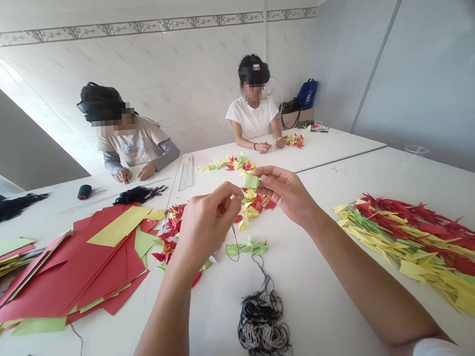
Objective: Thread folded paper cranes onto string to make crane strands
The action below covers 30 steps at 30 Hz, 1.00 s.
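Right hand pinches light-green folded paper between thumb and fingers; left hand curled into a pinch, contents unclear, dark thread hanging just below; paper sits right of left fingertips, slightly higher in view, small gap between

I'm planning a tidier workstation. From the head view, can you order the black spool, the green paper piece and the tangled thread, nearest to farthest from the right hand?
1. Green paper piece: held in the right hand.
2. Tangled thread: below, bottom centre.
3. Black spool: far off to the left.
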Tool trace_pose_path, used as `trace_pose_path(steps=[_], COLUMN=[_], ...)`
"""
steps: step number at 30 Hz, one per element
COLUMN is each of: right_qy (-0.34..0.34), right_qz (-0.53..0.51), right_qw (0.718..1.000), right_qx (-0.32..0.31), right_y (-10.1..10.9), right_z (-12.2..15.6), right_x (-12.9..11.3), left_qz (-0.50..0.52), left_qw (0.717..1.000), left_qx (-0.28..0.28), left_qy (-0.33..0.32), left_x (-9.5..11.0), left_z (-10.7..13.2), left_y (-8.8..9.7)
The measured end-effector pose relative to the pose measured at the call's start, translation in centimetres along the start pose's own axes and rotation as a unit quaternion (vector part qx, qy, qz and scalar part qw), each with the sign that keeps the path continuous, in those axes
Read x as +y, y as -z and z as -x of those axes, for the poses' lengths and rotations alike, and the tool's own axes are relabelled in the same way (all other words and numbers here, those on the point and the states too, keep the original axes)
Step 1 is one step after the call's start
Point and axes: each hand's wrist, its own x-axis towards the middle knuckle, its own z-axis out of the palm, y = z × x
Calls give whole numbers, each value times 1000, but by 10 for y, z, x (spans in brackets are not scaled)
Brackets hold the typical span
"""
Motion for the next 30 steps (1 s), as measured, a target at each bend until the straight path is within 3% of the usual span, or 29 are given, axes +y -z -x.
trace_pose_path(steps=[5,13,21,30], right_qy=[11,89,219,246], right_qz=[13,84,217,247], right_qw=[1000,991,949,937], right_qx=[8,50,71,23], right_y=[-2,-8,-24,-28], right_z=[1,6,21,23], right_x=[-1,-6,-13,-13], left_qz=[1,-11,31,116], left_qw=[1000,1000,999,991], left_qx=[-1,4,-17,-35], left_qy=[1,0,24,64], left_x=[-2,-3,-6,-4], left_z=[1,-1,-3,-3], left_y=[-1,-1,-2,-3])
